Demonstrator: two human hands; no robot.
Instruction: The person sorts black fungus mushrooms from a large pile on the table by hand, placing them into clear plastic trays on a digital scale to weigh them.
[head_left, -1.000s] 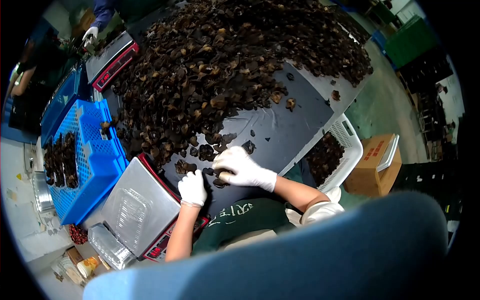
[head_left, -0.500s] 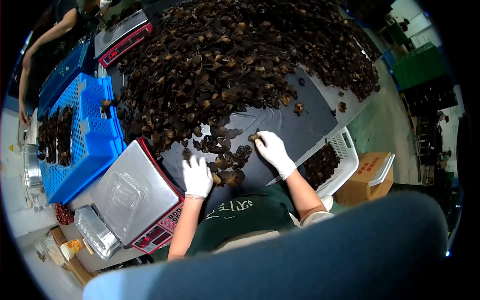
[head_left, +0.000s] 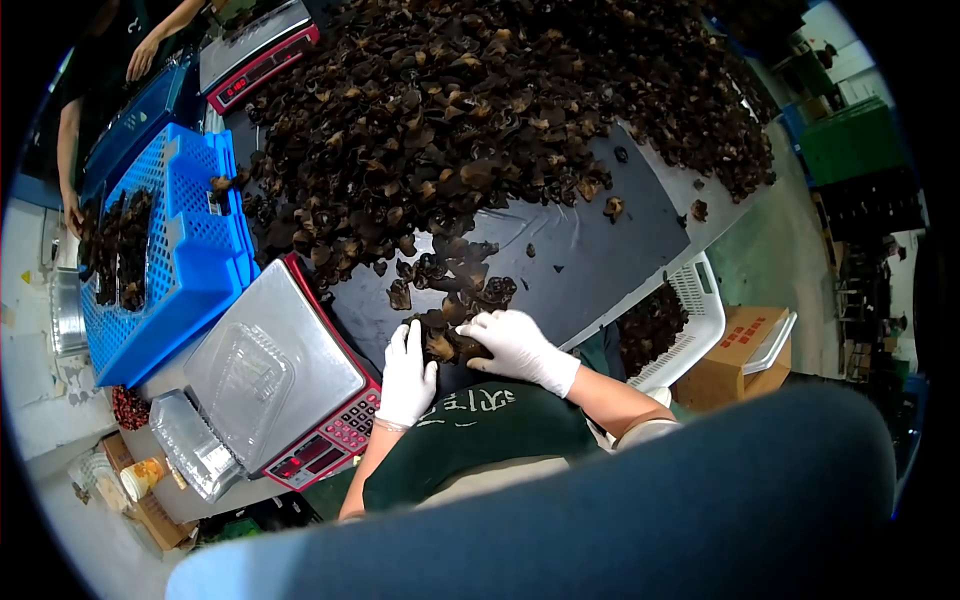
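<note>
Both my hands wear white gloves and sit close together at the near edge of the black-covered table. My left hand lies with its fingers stretched out along the left side of a small cluster of dark wood ear mushrooms. From the right, my right hand reaches into the same cluster, thumb and fingers bent round a wood ear mushroom partly hidden by them. Just beyond lie more loose pieces, which run up to the large heap of wood ear mushrooms.
A scale with a clear plastic tray stands at left, beside a blue crate holding filled trays. Another scale is farther back. At right are a white basket of mushrooms and a cardboard box. A co-worker's hand shows top left.
My right hand has moved left and nearer, from the bare table cover to the small cluster. My left hand has shifted slightly nearer. The co-worker's arms have moved, and the view has shifted slightly.
</note>
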